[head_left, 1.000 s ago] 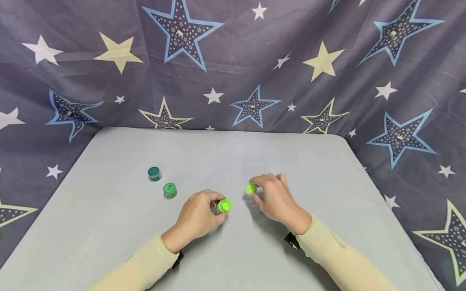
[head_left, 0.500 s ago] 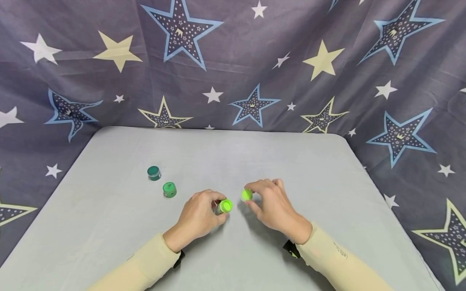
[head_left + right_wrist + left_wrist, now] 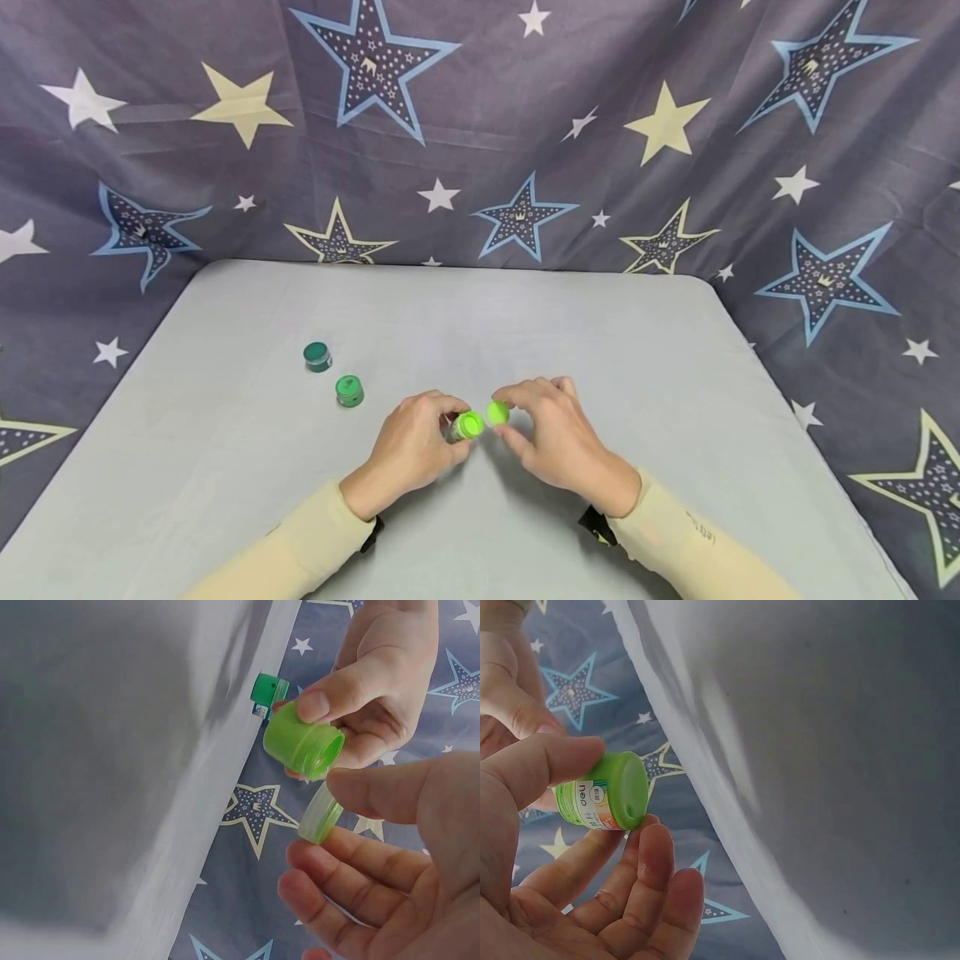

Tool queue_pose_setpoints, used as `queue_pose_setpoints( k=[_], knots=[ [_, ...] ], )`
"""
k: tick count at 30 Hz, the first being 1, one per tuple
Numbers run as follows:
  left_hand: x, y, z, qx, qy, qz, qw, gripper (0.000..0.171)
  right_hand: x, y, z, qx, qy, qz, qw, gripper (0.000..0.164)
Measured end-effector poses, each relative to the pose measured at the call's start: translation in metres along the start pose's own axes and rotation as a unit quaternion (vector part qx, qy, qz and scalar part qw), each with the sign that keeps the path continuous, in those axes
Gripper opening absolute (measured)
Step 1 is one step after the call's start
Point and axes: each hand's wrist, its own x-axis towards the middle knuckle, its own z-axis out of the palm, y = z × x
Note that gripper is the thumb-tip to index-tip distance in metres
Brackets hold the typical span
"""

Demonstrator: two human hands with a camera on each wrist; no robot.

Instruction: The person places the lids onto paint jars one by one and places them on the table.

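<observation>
My left hand [image 3: 412, 442] pinches a small lime-green paint jar [image 3: 607, 793] between thumb and fingers, its label facing the left wrist camera. The jar's open, threaded mouth tilts toward my right hand [image 3: 558, 433]. Between thumb and fingertips, that hand pinches a round lid [image 3: 321, 814], lime green inside with a clear rim. In the right wrist view, the lid sits just below the jar's mouth, tilted and close to it. In the head view, a narrow gap shows between lid and jar.
A dark teal jar [image 3: 317, 357] and a green jar [image 3: 349, 391], both lidded, stand left of my hands on the grey-covered table [image 3: 225, 467]. Behind the table hangs a dark curtain [image 3: 465, 108] printed with stars.
My right hand has moved left and slightly nearer me, bringing the lid close to the jar's mouth. My left hand has shifted only a little to the right.
</observation>
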Motion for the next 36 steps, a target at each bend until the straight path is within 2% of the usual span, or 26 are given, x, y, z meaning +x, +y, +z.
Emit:
queue_pose_setpoints(
  k=[6, 17, 26, 36],
  knots=[
    [-0.001, 0.002, 0.000, -0.006, -0.004, 0.001, 1.0000, 0.030, -0.002, -0.005, 0.002, 0.019, -0.012, -0.004, 1.000, 0.029],
    [0.000, 0.003, 0.002, -0.002, -0.009, 0.000, 1.0000, 0.030, -0.003, -0.011, 0.006, 0.039, -0.004, -0.022, 0.999, 0.032],
    [0.000, 0.004, 0.003, 0.004, -0.009, 0.011, 0.9999, 0.029, -0.003, -0.014, 0.006, 0.037, -0.016, -0.021, 0.999, 0.029],
    [-0.002, 0.006, 0.002, -0.005, -0.017, 0.008, 0.9998, 0.031, -0.004, -0.013, 0.008, 0.031, -0.016, -0.025, 0.999, 0.032]
  ],
)
